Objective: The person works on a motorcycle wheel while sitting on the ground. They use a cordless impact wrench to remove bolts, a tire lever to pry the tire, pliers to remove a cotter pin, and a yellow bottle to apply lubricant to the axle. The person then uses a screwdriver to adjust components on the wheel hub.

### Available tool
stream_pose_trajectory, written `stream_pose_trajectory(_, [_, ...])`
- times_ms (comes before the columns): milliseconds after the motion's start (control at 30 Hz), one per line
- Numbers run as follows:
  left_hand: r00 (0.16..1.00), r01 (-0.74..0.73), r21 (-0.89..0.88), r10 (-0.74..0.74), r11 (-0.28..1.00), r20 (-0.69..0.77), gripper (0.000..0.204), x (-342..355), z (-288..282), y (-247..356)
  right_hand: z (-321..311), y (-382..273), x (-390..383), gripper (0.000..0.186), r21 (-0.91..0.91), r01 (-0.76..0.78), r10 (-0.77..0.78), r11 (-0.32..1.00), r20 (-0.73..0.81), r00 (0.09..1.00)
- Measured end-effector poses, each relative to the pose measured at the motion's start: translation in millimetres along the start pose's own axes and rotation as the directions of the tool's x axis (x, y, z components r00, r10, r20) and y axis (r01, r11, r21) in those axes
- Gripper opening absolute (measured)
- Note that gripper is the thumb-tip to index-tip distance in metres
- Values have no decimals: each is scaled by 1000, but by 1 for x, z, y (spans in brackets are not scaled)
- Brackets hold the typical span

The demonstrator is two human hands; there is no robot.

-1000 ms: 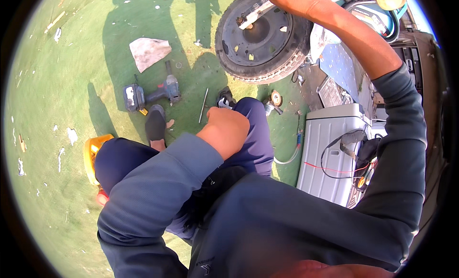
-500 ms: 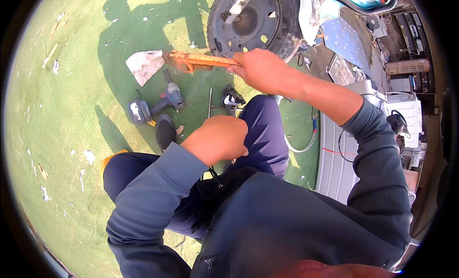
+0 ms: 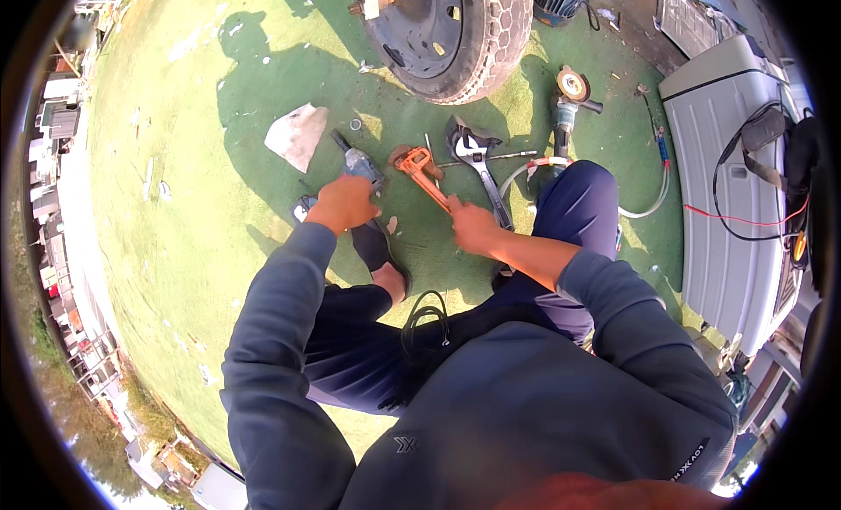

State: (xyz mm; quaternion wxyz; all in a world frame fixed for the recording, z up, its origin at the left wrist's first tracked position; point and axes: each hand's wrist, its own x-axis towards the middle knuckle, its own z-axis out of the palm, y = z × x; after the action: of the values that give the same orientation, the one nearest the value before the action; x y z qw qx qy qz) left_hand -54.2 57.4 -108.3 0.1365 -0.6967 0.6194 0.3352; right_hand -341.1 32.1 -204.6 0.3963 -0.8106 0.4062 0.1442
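- Right grip: fingers closed round the handle end of an orange pipe wrench, whose head points ahead and left of that grip.
- Left grip: laid over the handle of a cordless impact wrench, nose ahead; fingers mostly hidden (cannot tell how fully they close).
- Adjustable wrench just ahead of the right grip; angle grinder farther out, to its right. Both on green turf.
- Handling, my judgement: keep the pipe wrench low and level; its weight probably sits at the head, so a firm right wrist matters.
- Keep that head apart from the impact wrench's nose; left fingers off the trigger until the handle is well wrapped.
- Pale rag, ahead-left of the left grip: best not snagged.
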Motion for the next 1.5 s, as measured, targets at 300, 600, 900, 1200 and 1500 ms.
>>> stream_pose_trajectory(300, [803,590,28,-583,807,-124,53,84,113,-64,-64,-1,9,35,128,2,-10,992,60,998])
stream_pose_trajectory(600, [759,-48,-464,-270,885,-593,27,75,86,-94,-62,-30,19,21,227,215,-186,950,-140,972])
stream_pose_trajectory(900, [783,-17,-984,-610,177,-124,40,-3,-110,-9,-96,-49,10,15,209,403,-386,891,-116,915])
stream_pose_trajectory(1200, [805,-187,-982,-567,37,-174,25,-18,-155,1,-94,-11,10,19,172,328,-311,929,-120,943])
stream_pose_trajectory(1500, [854,-228,-974,-481,-1,-199,24,-13,-162,4,-116,-7,-17,35,123,231,-233,965,5,972])
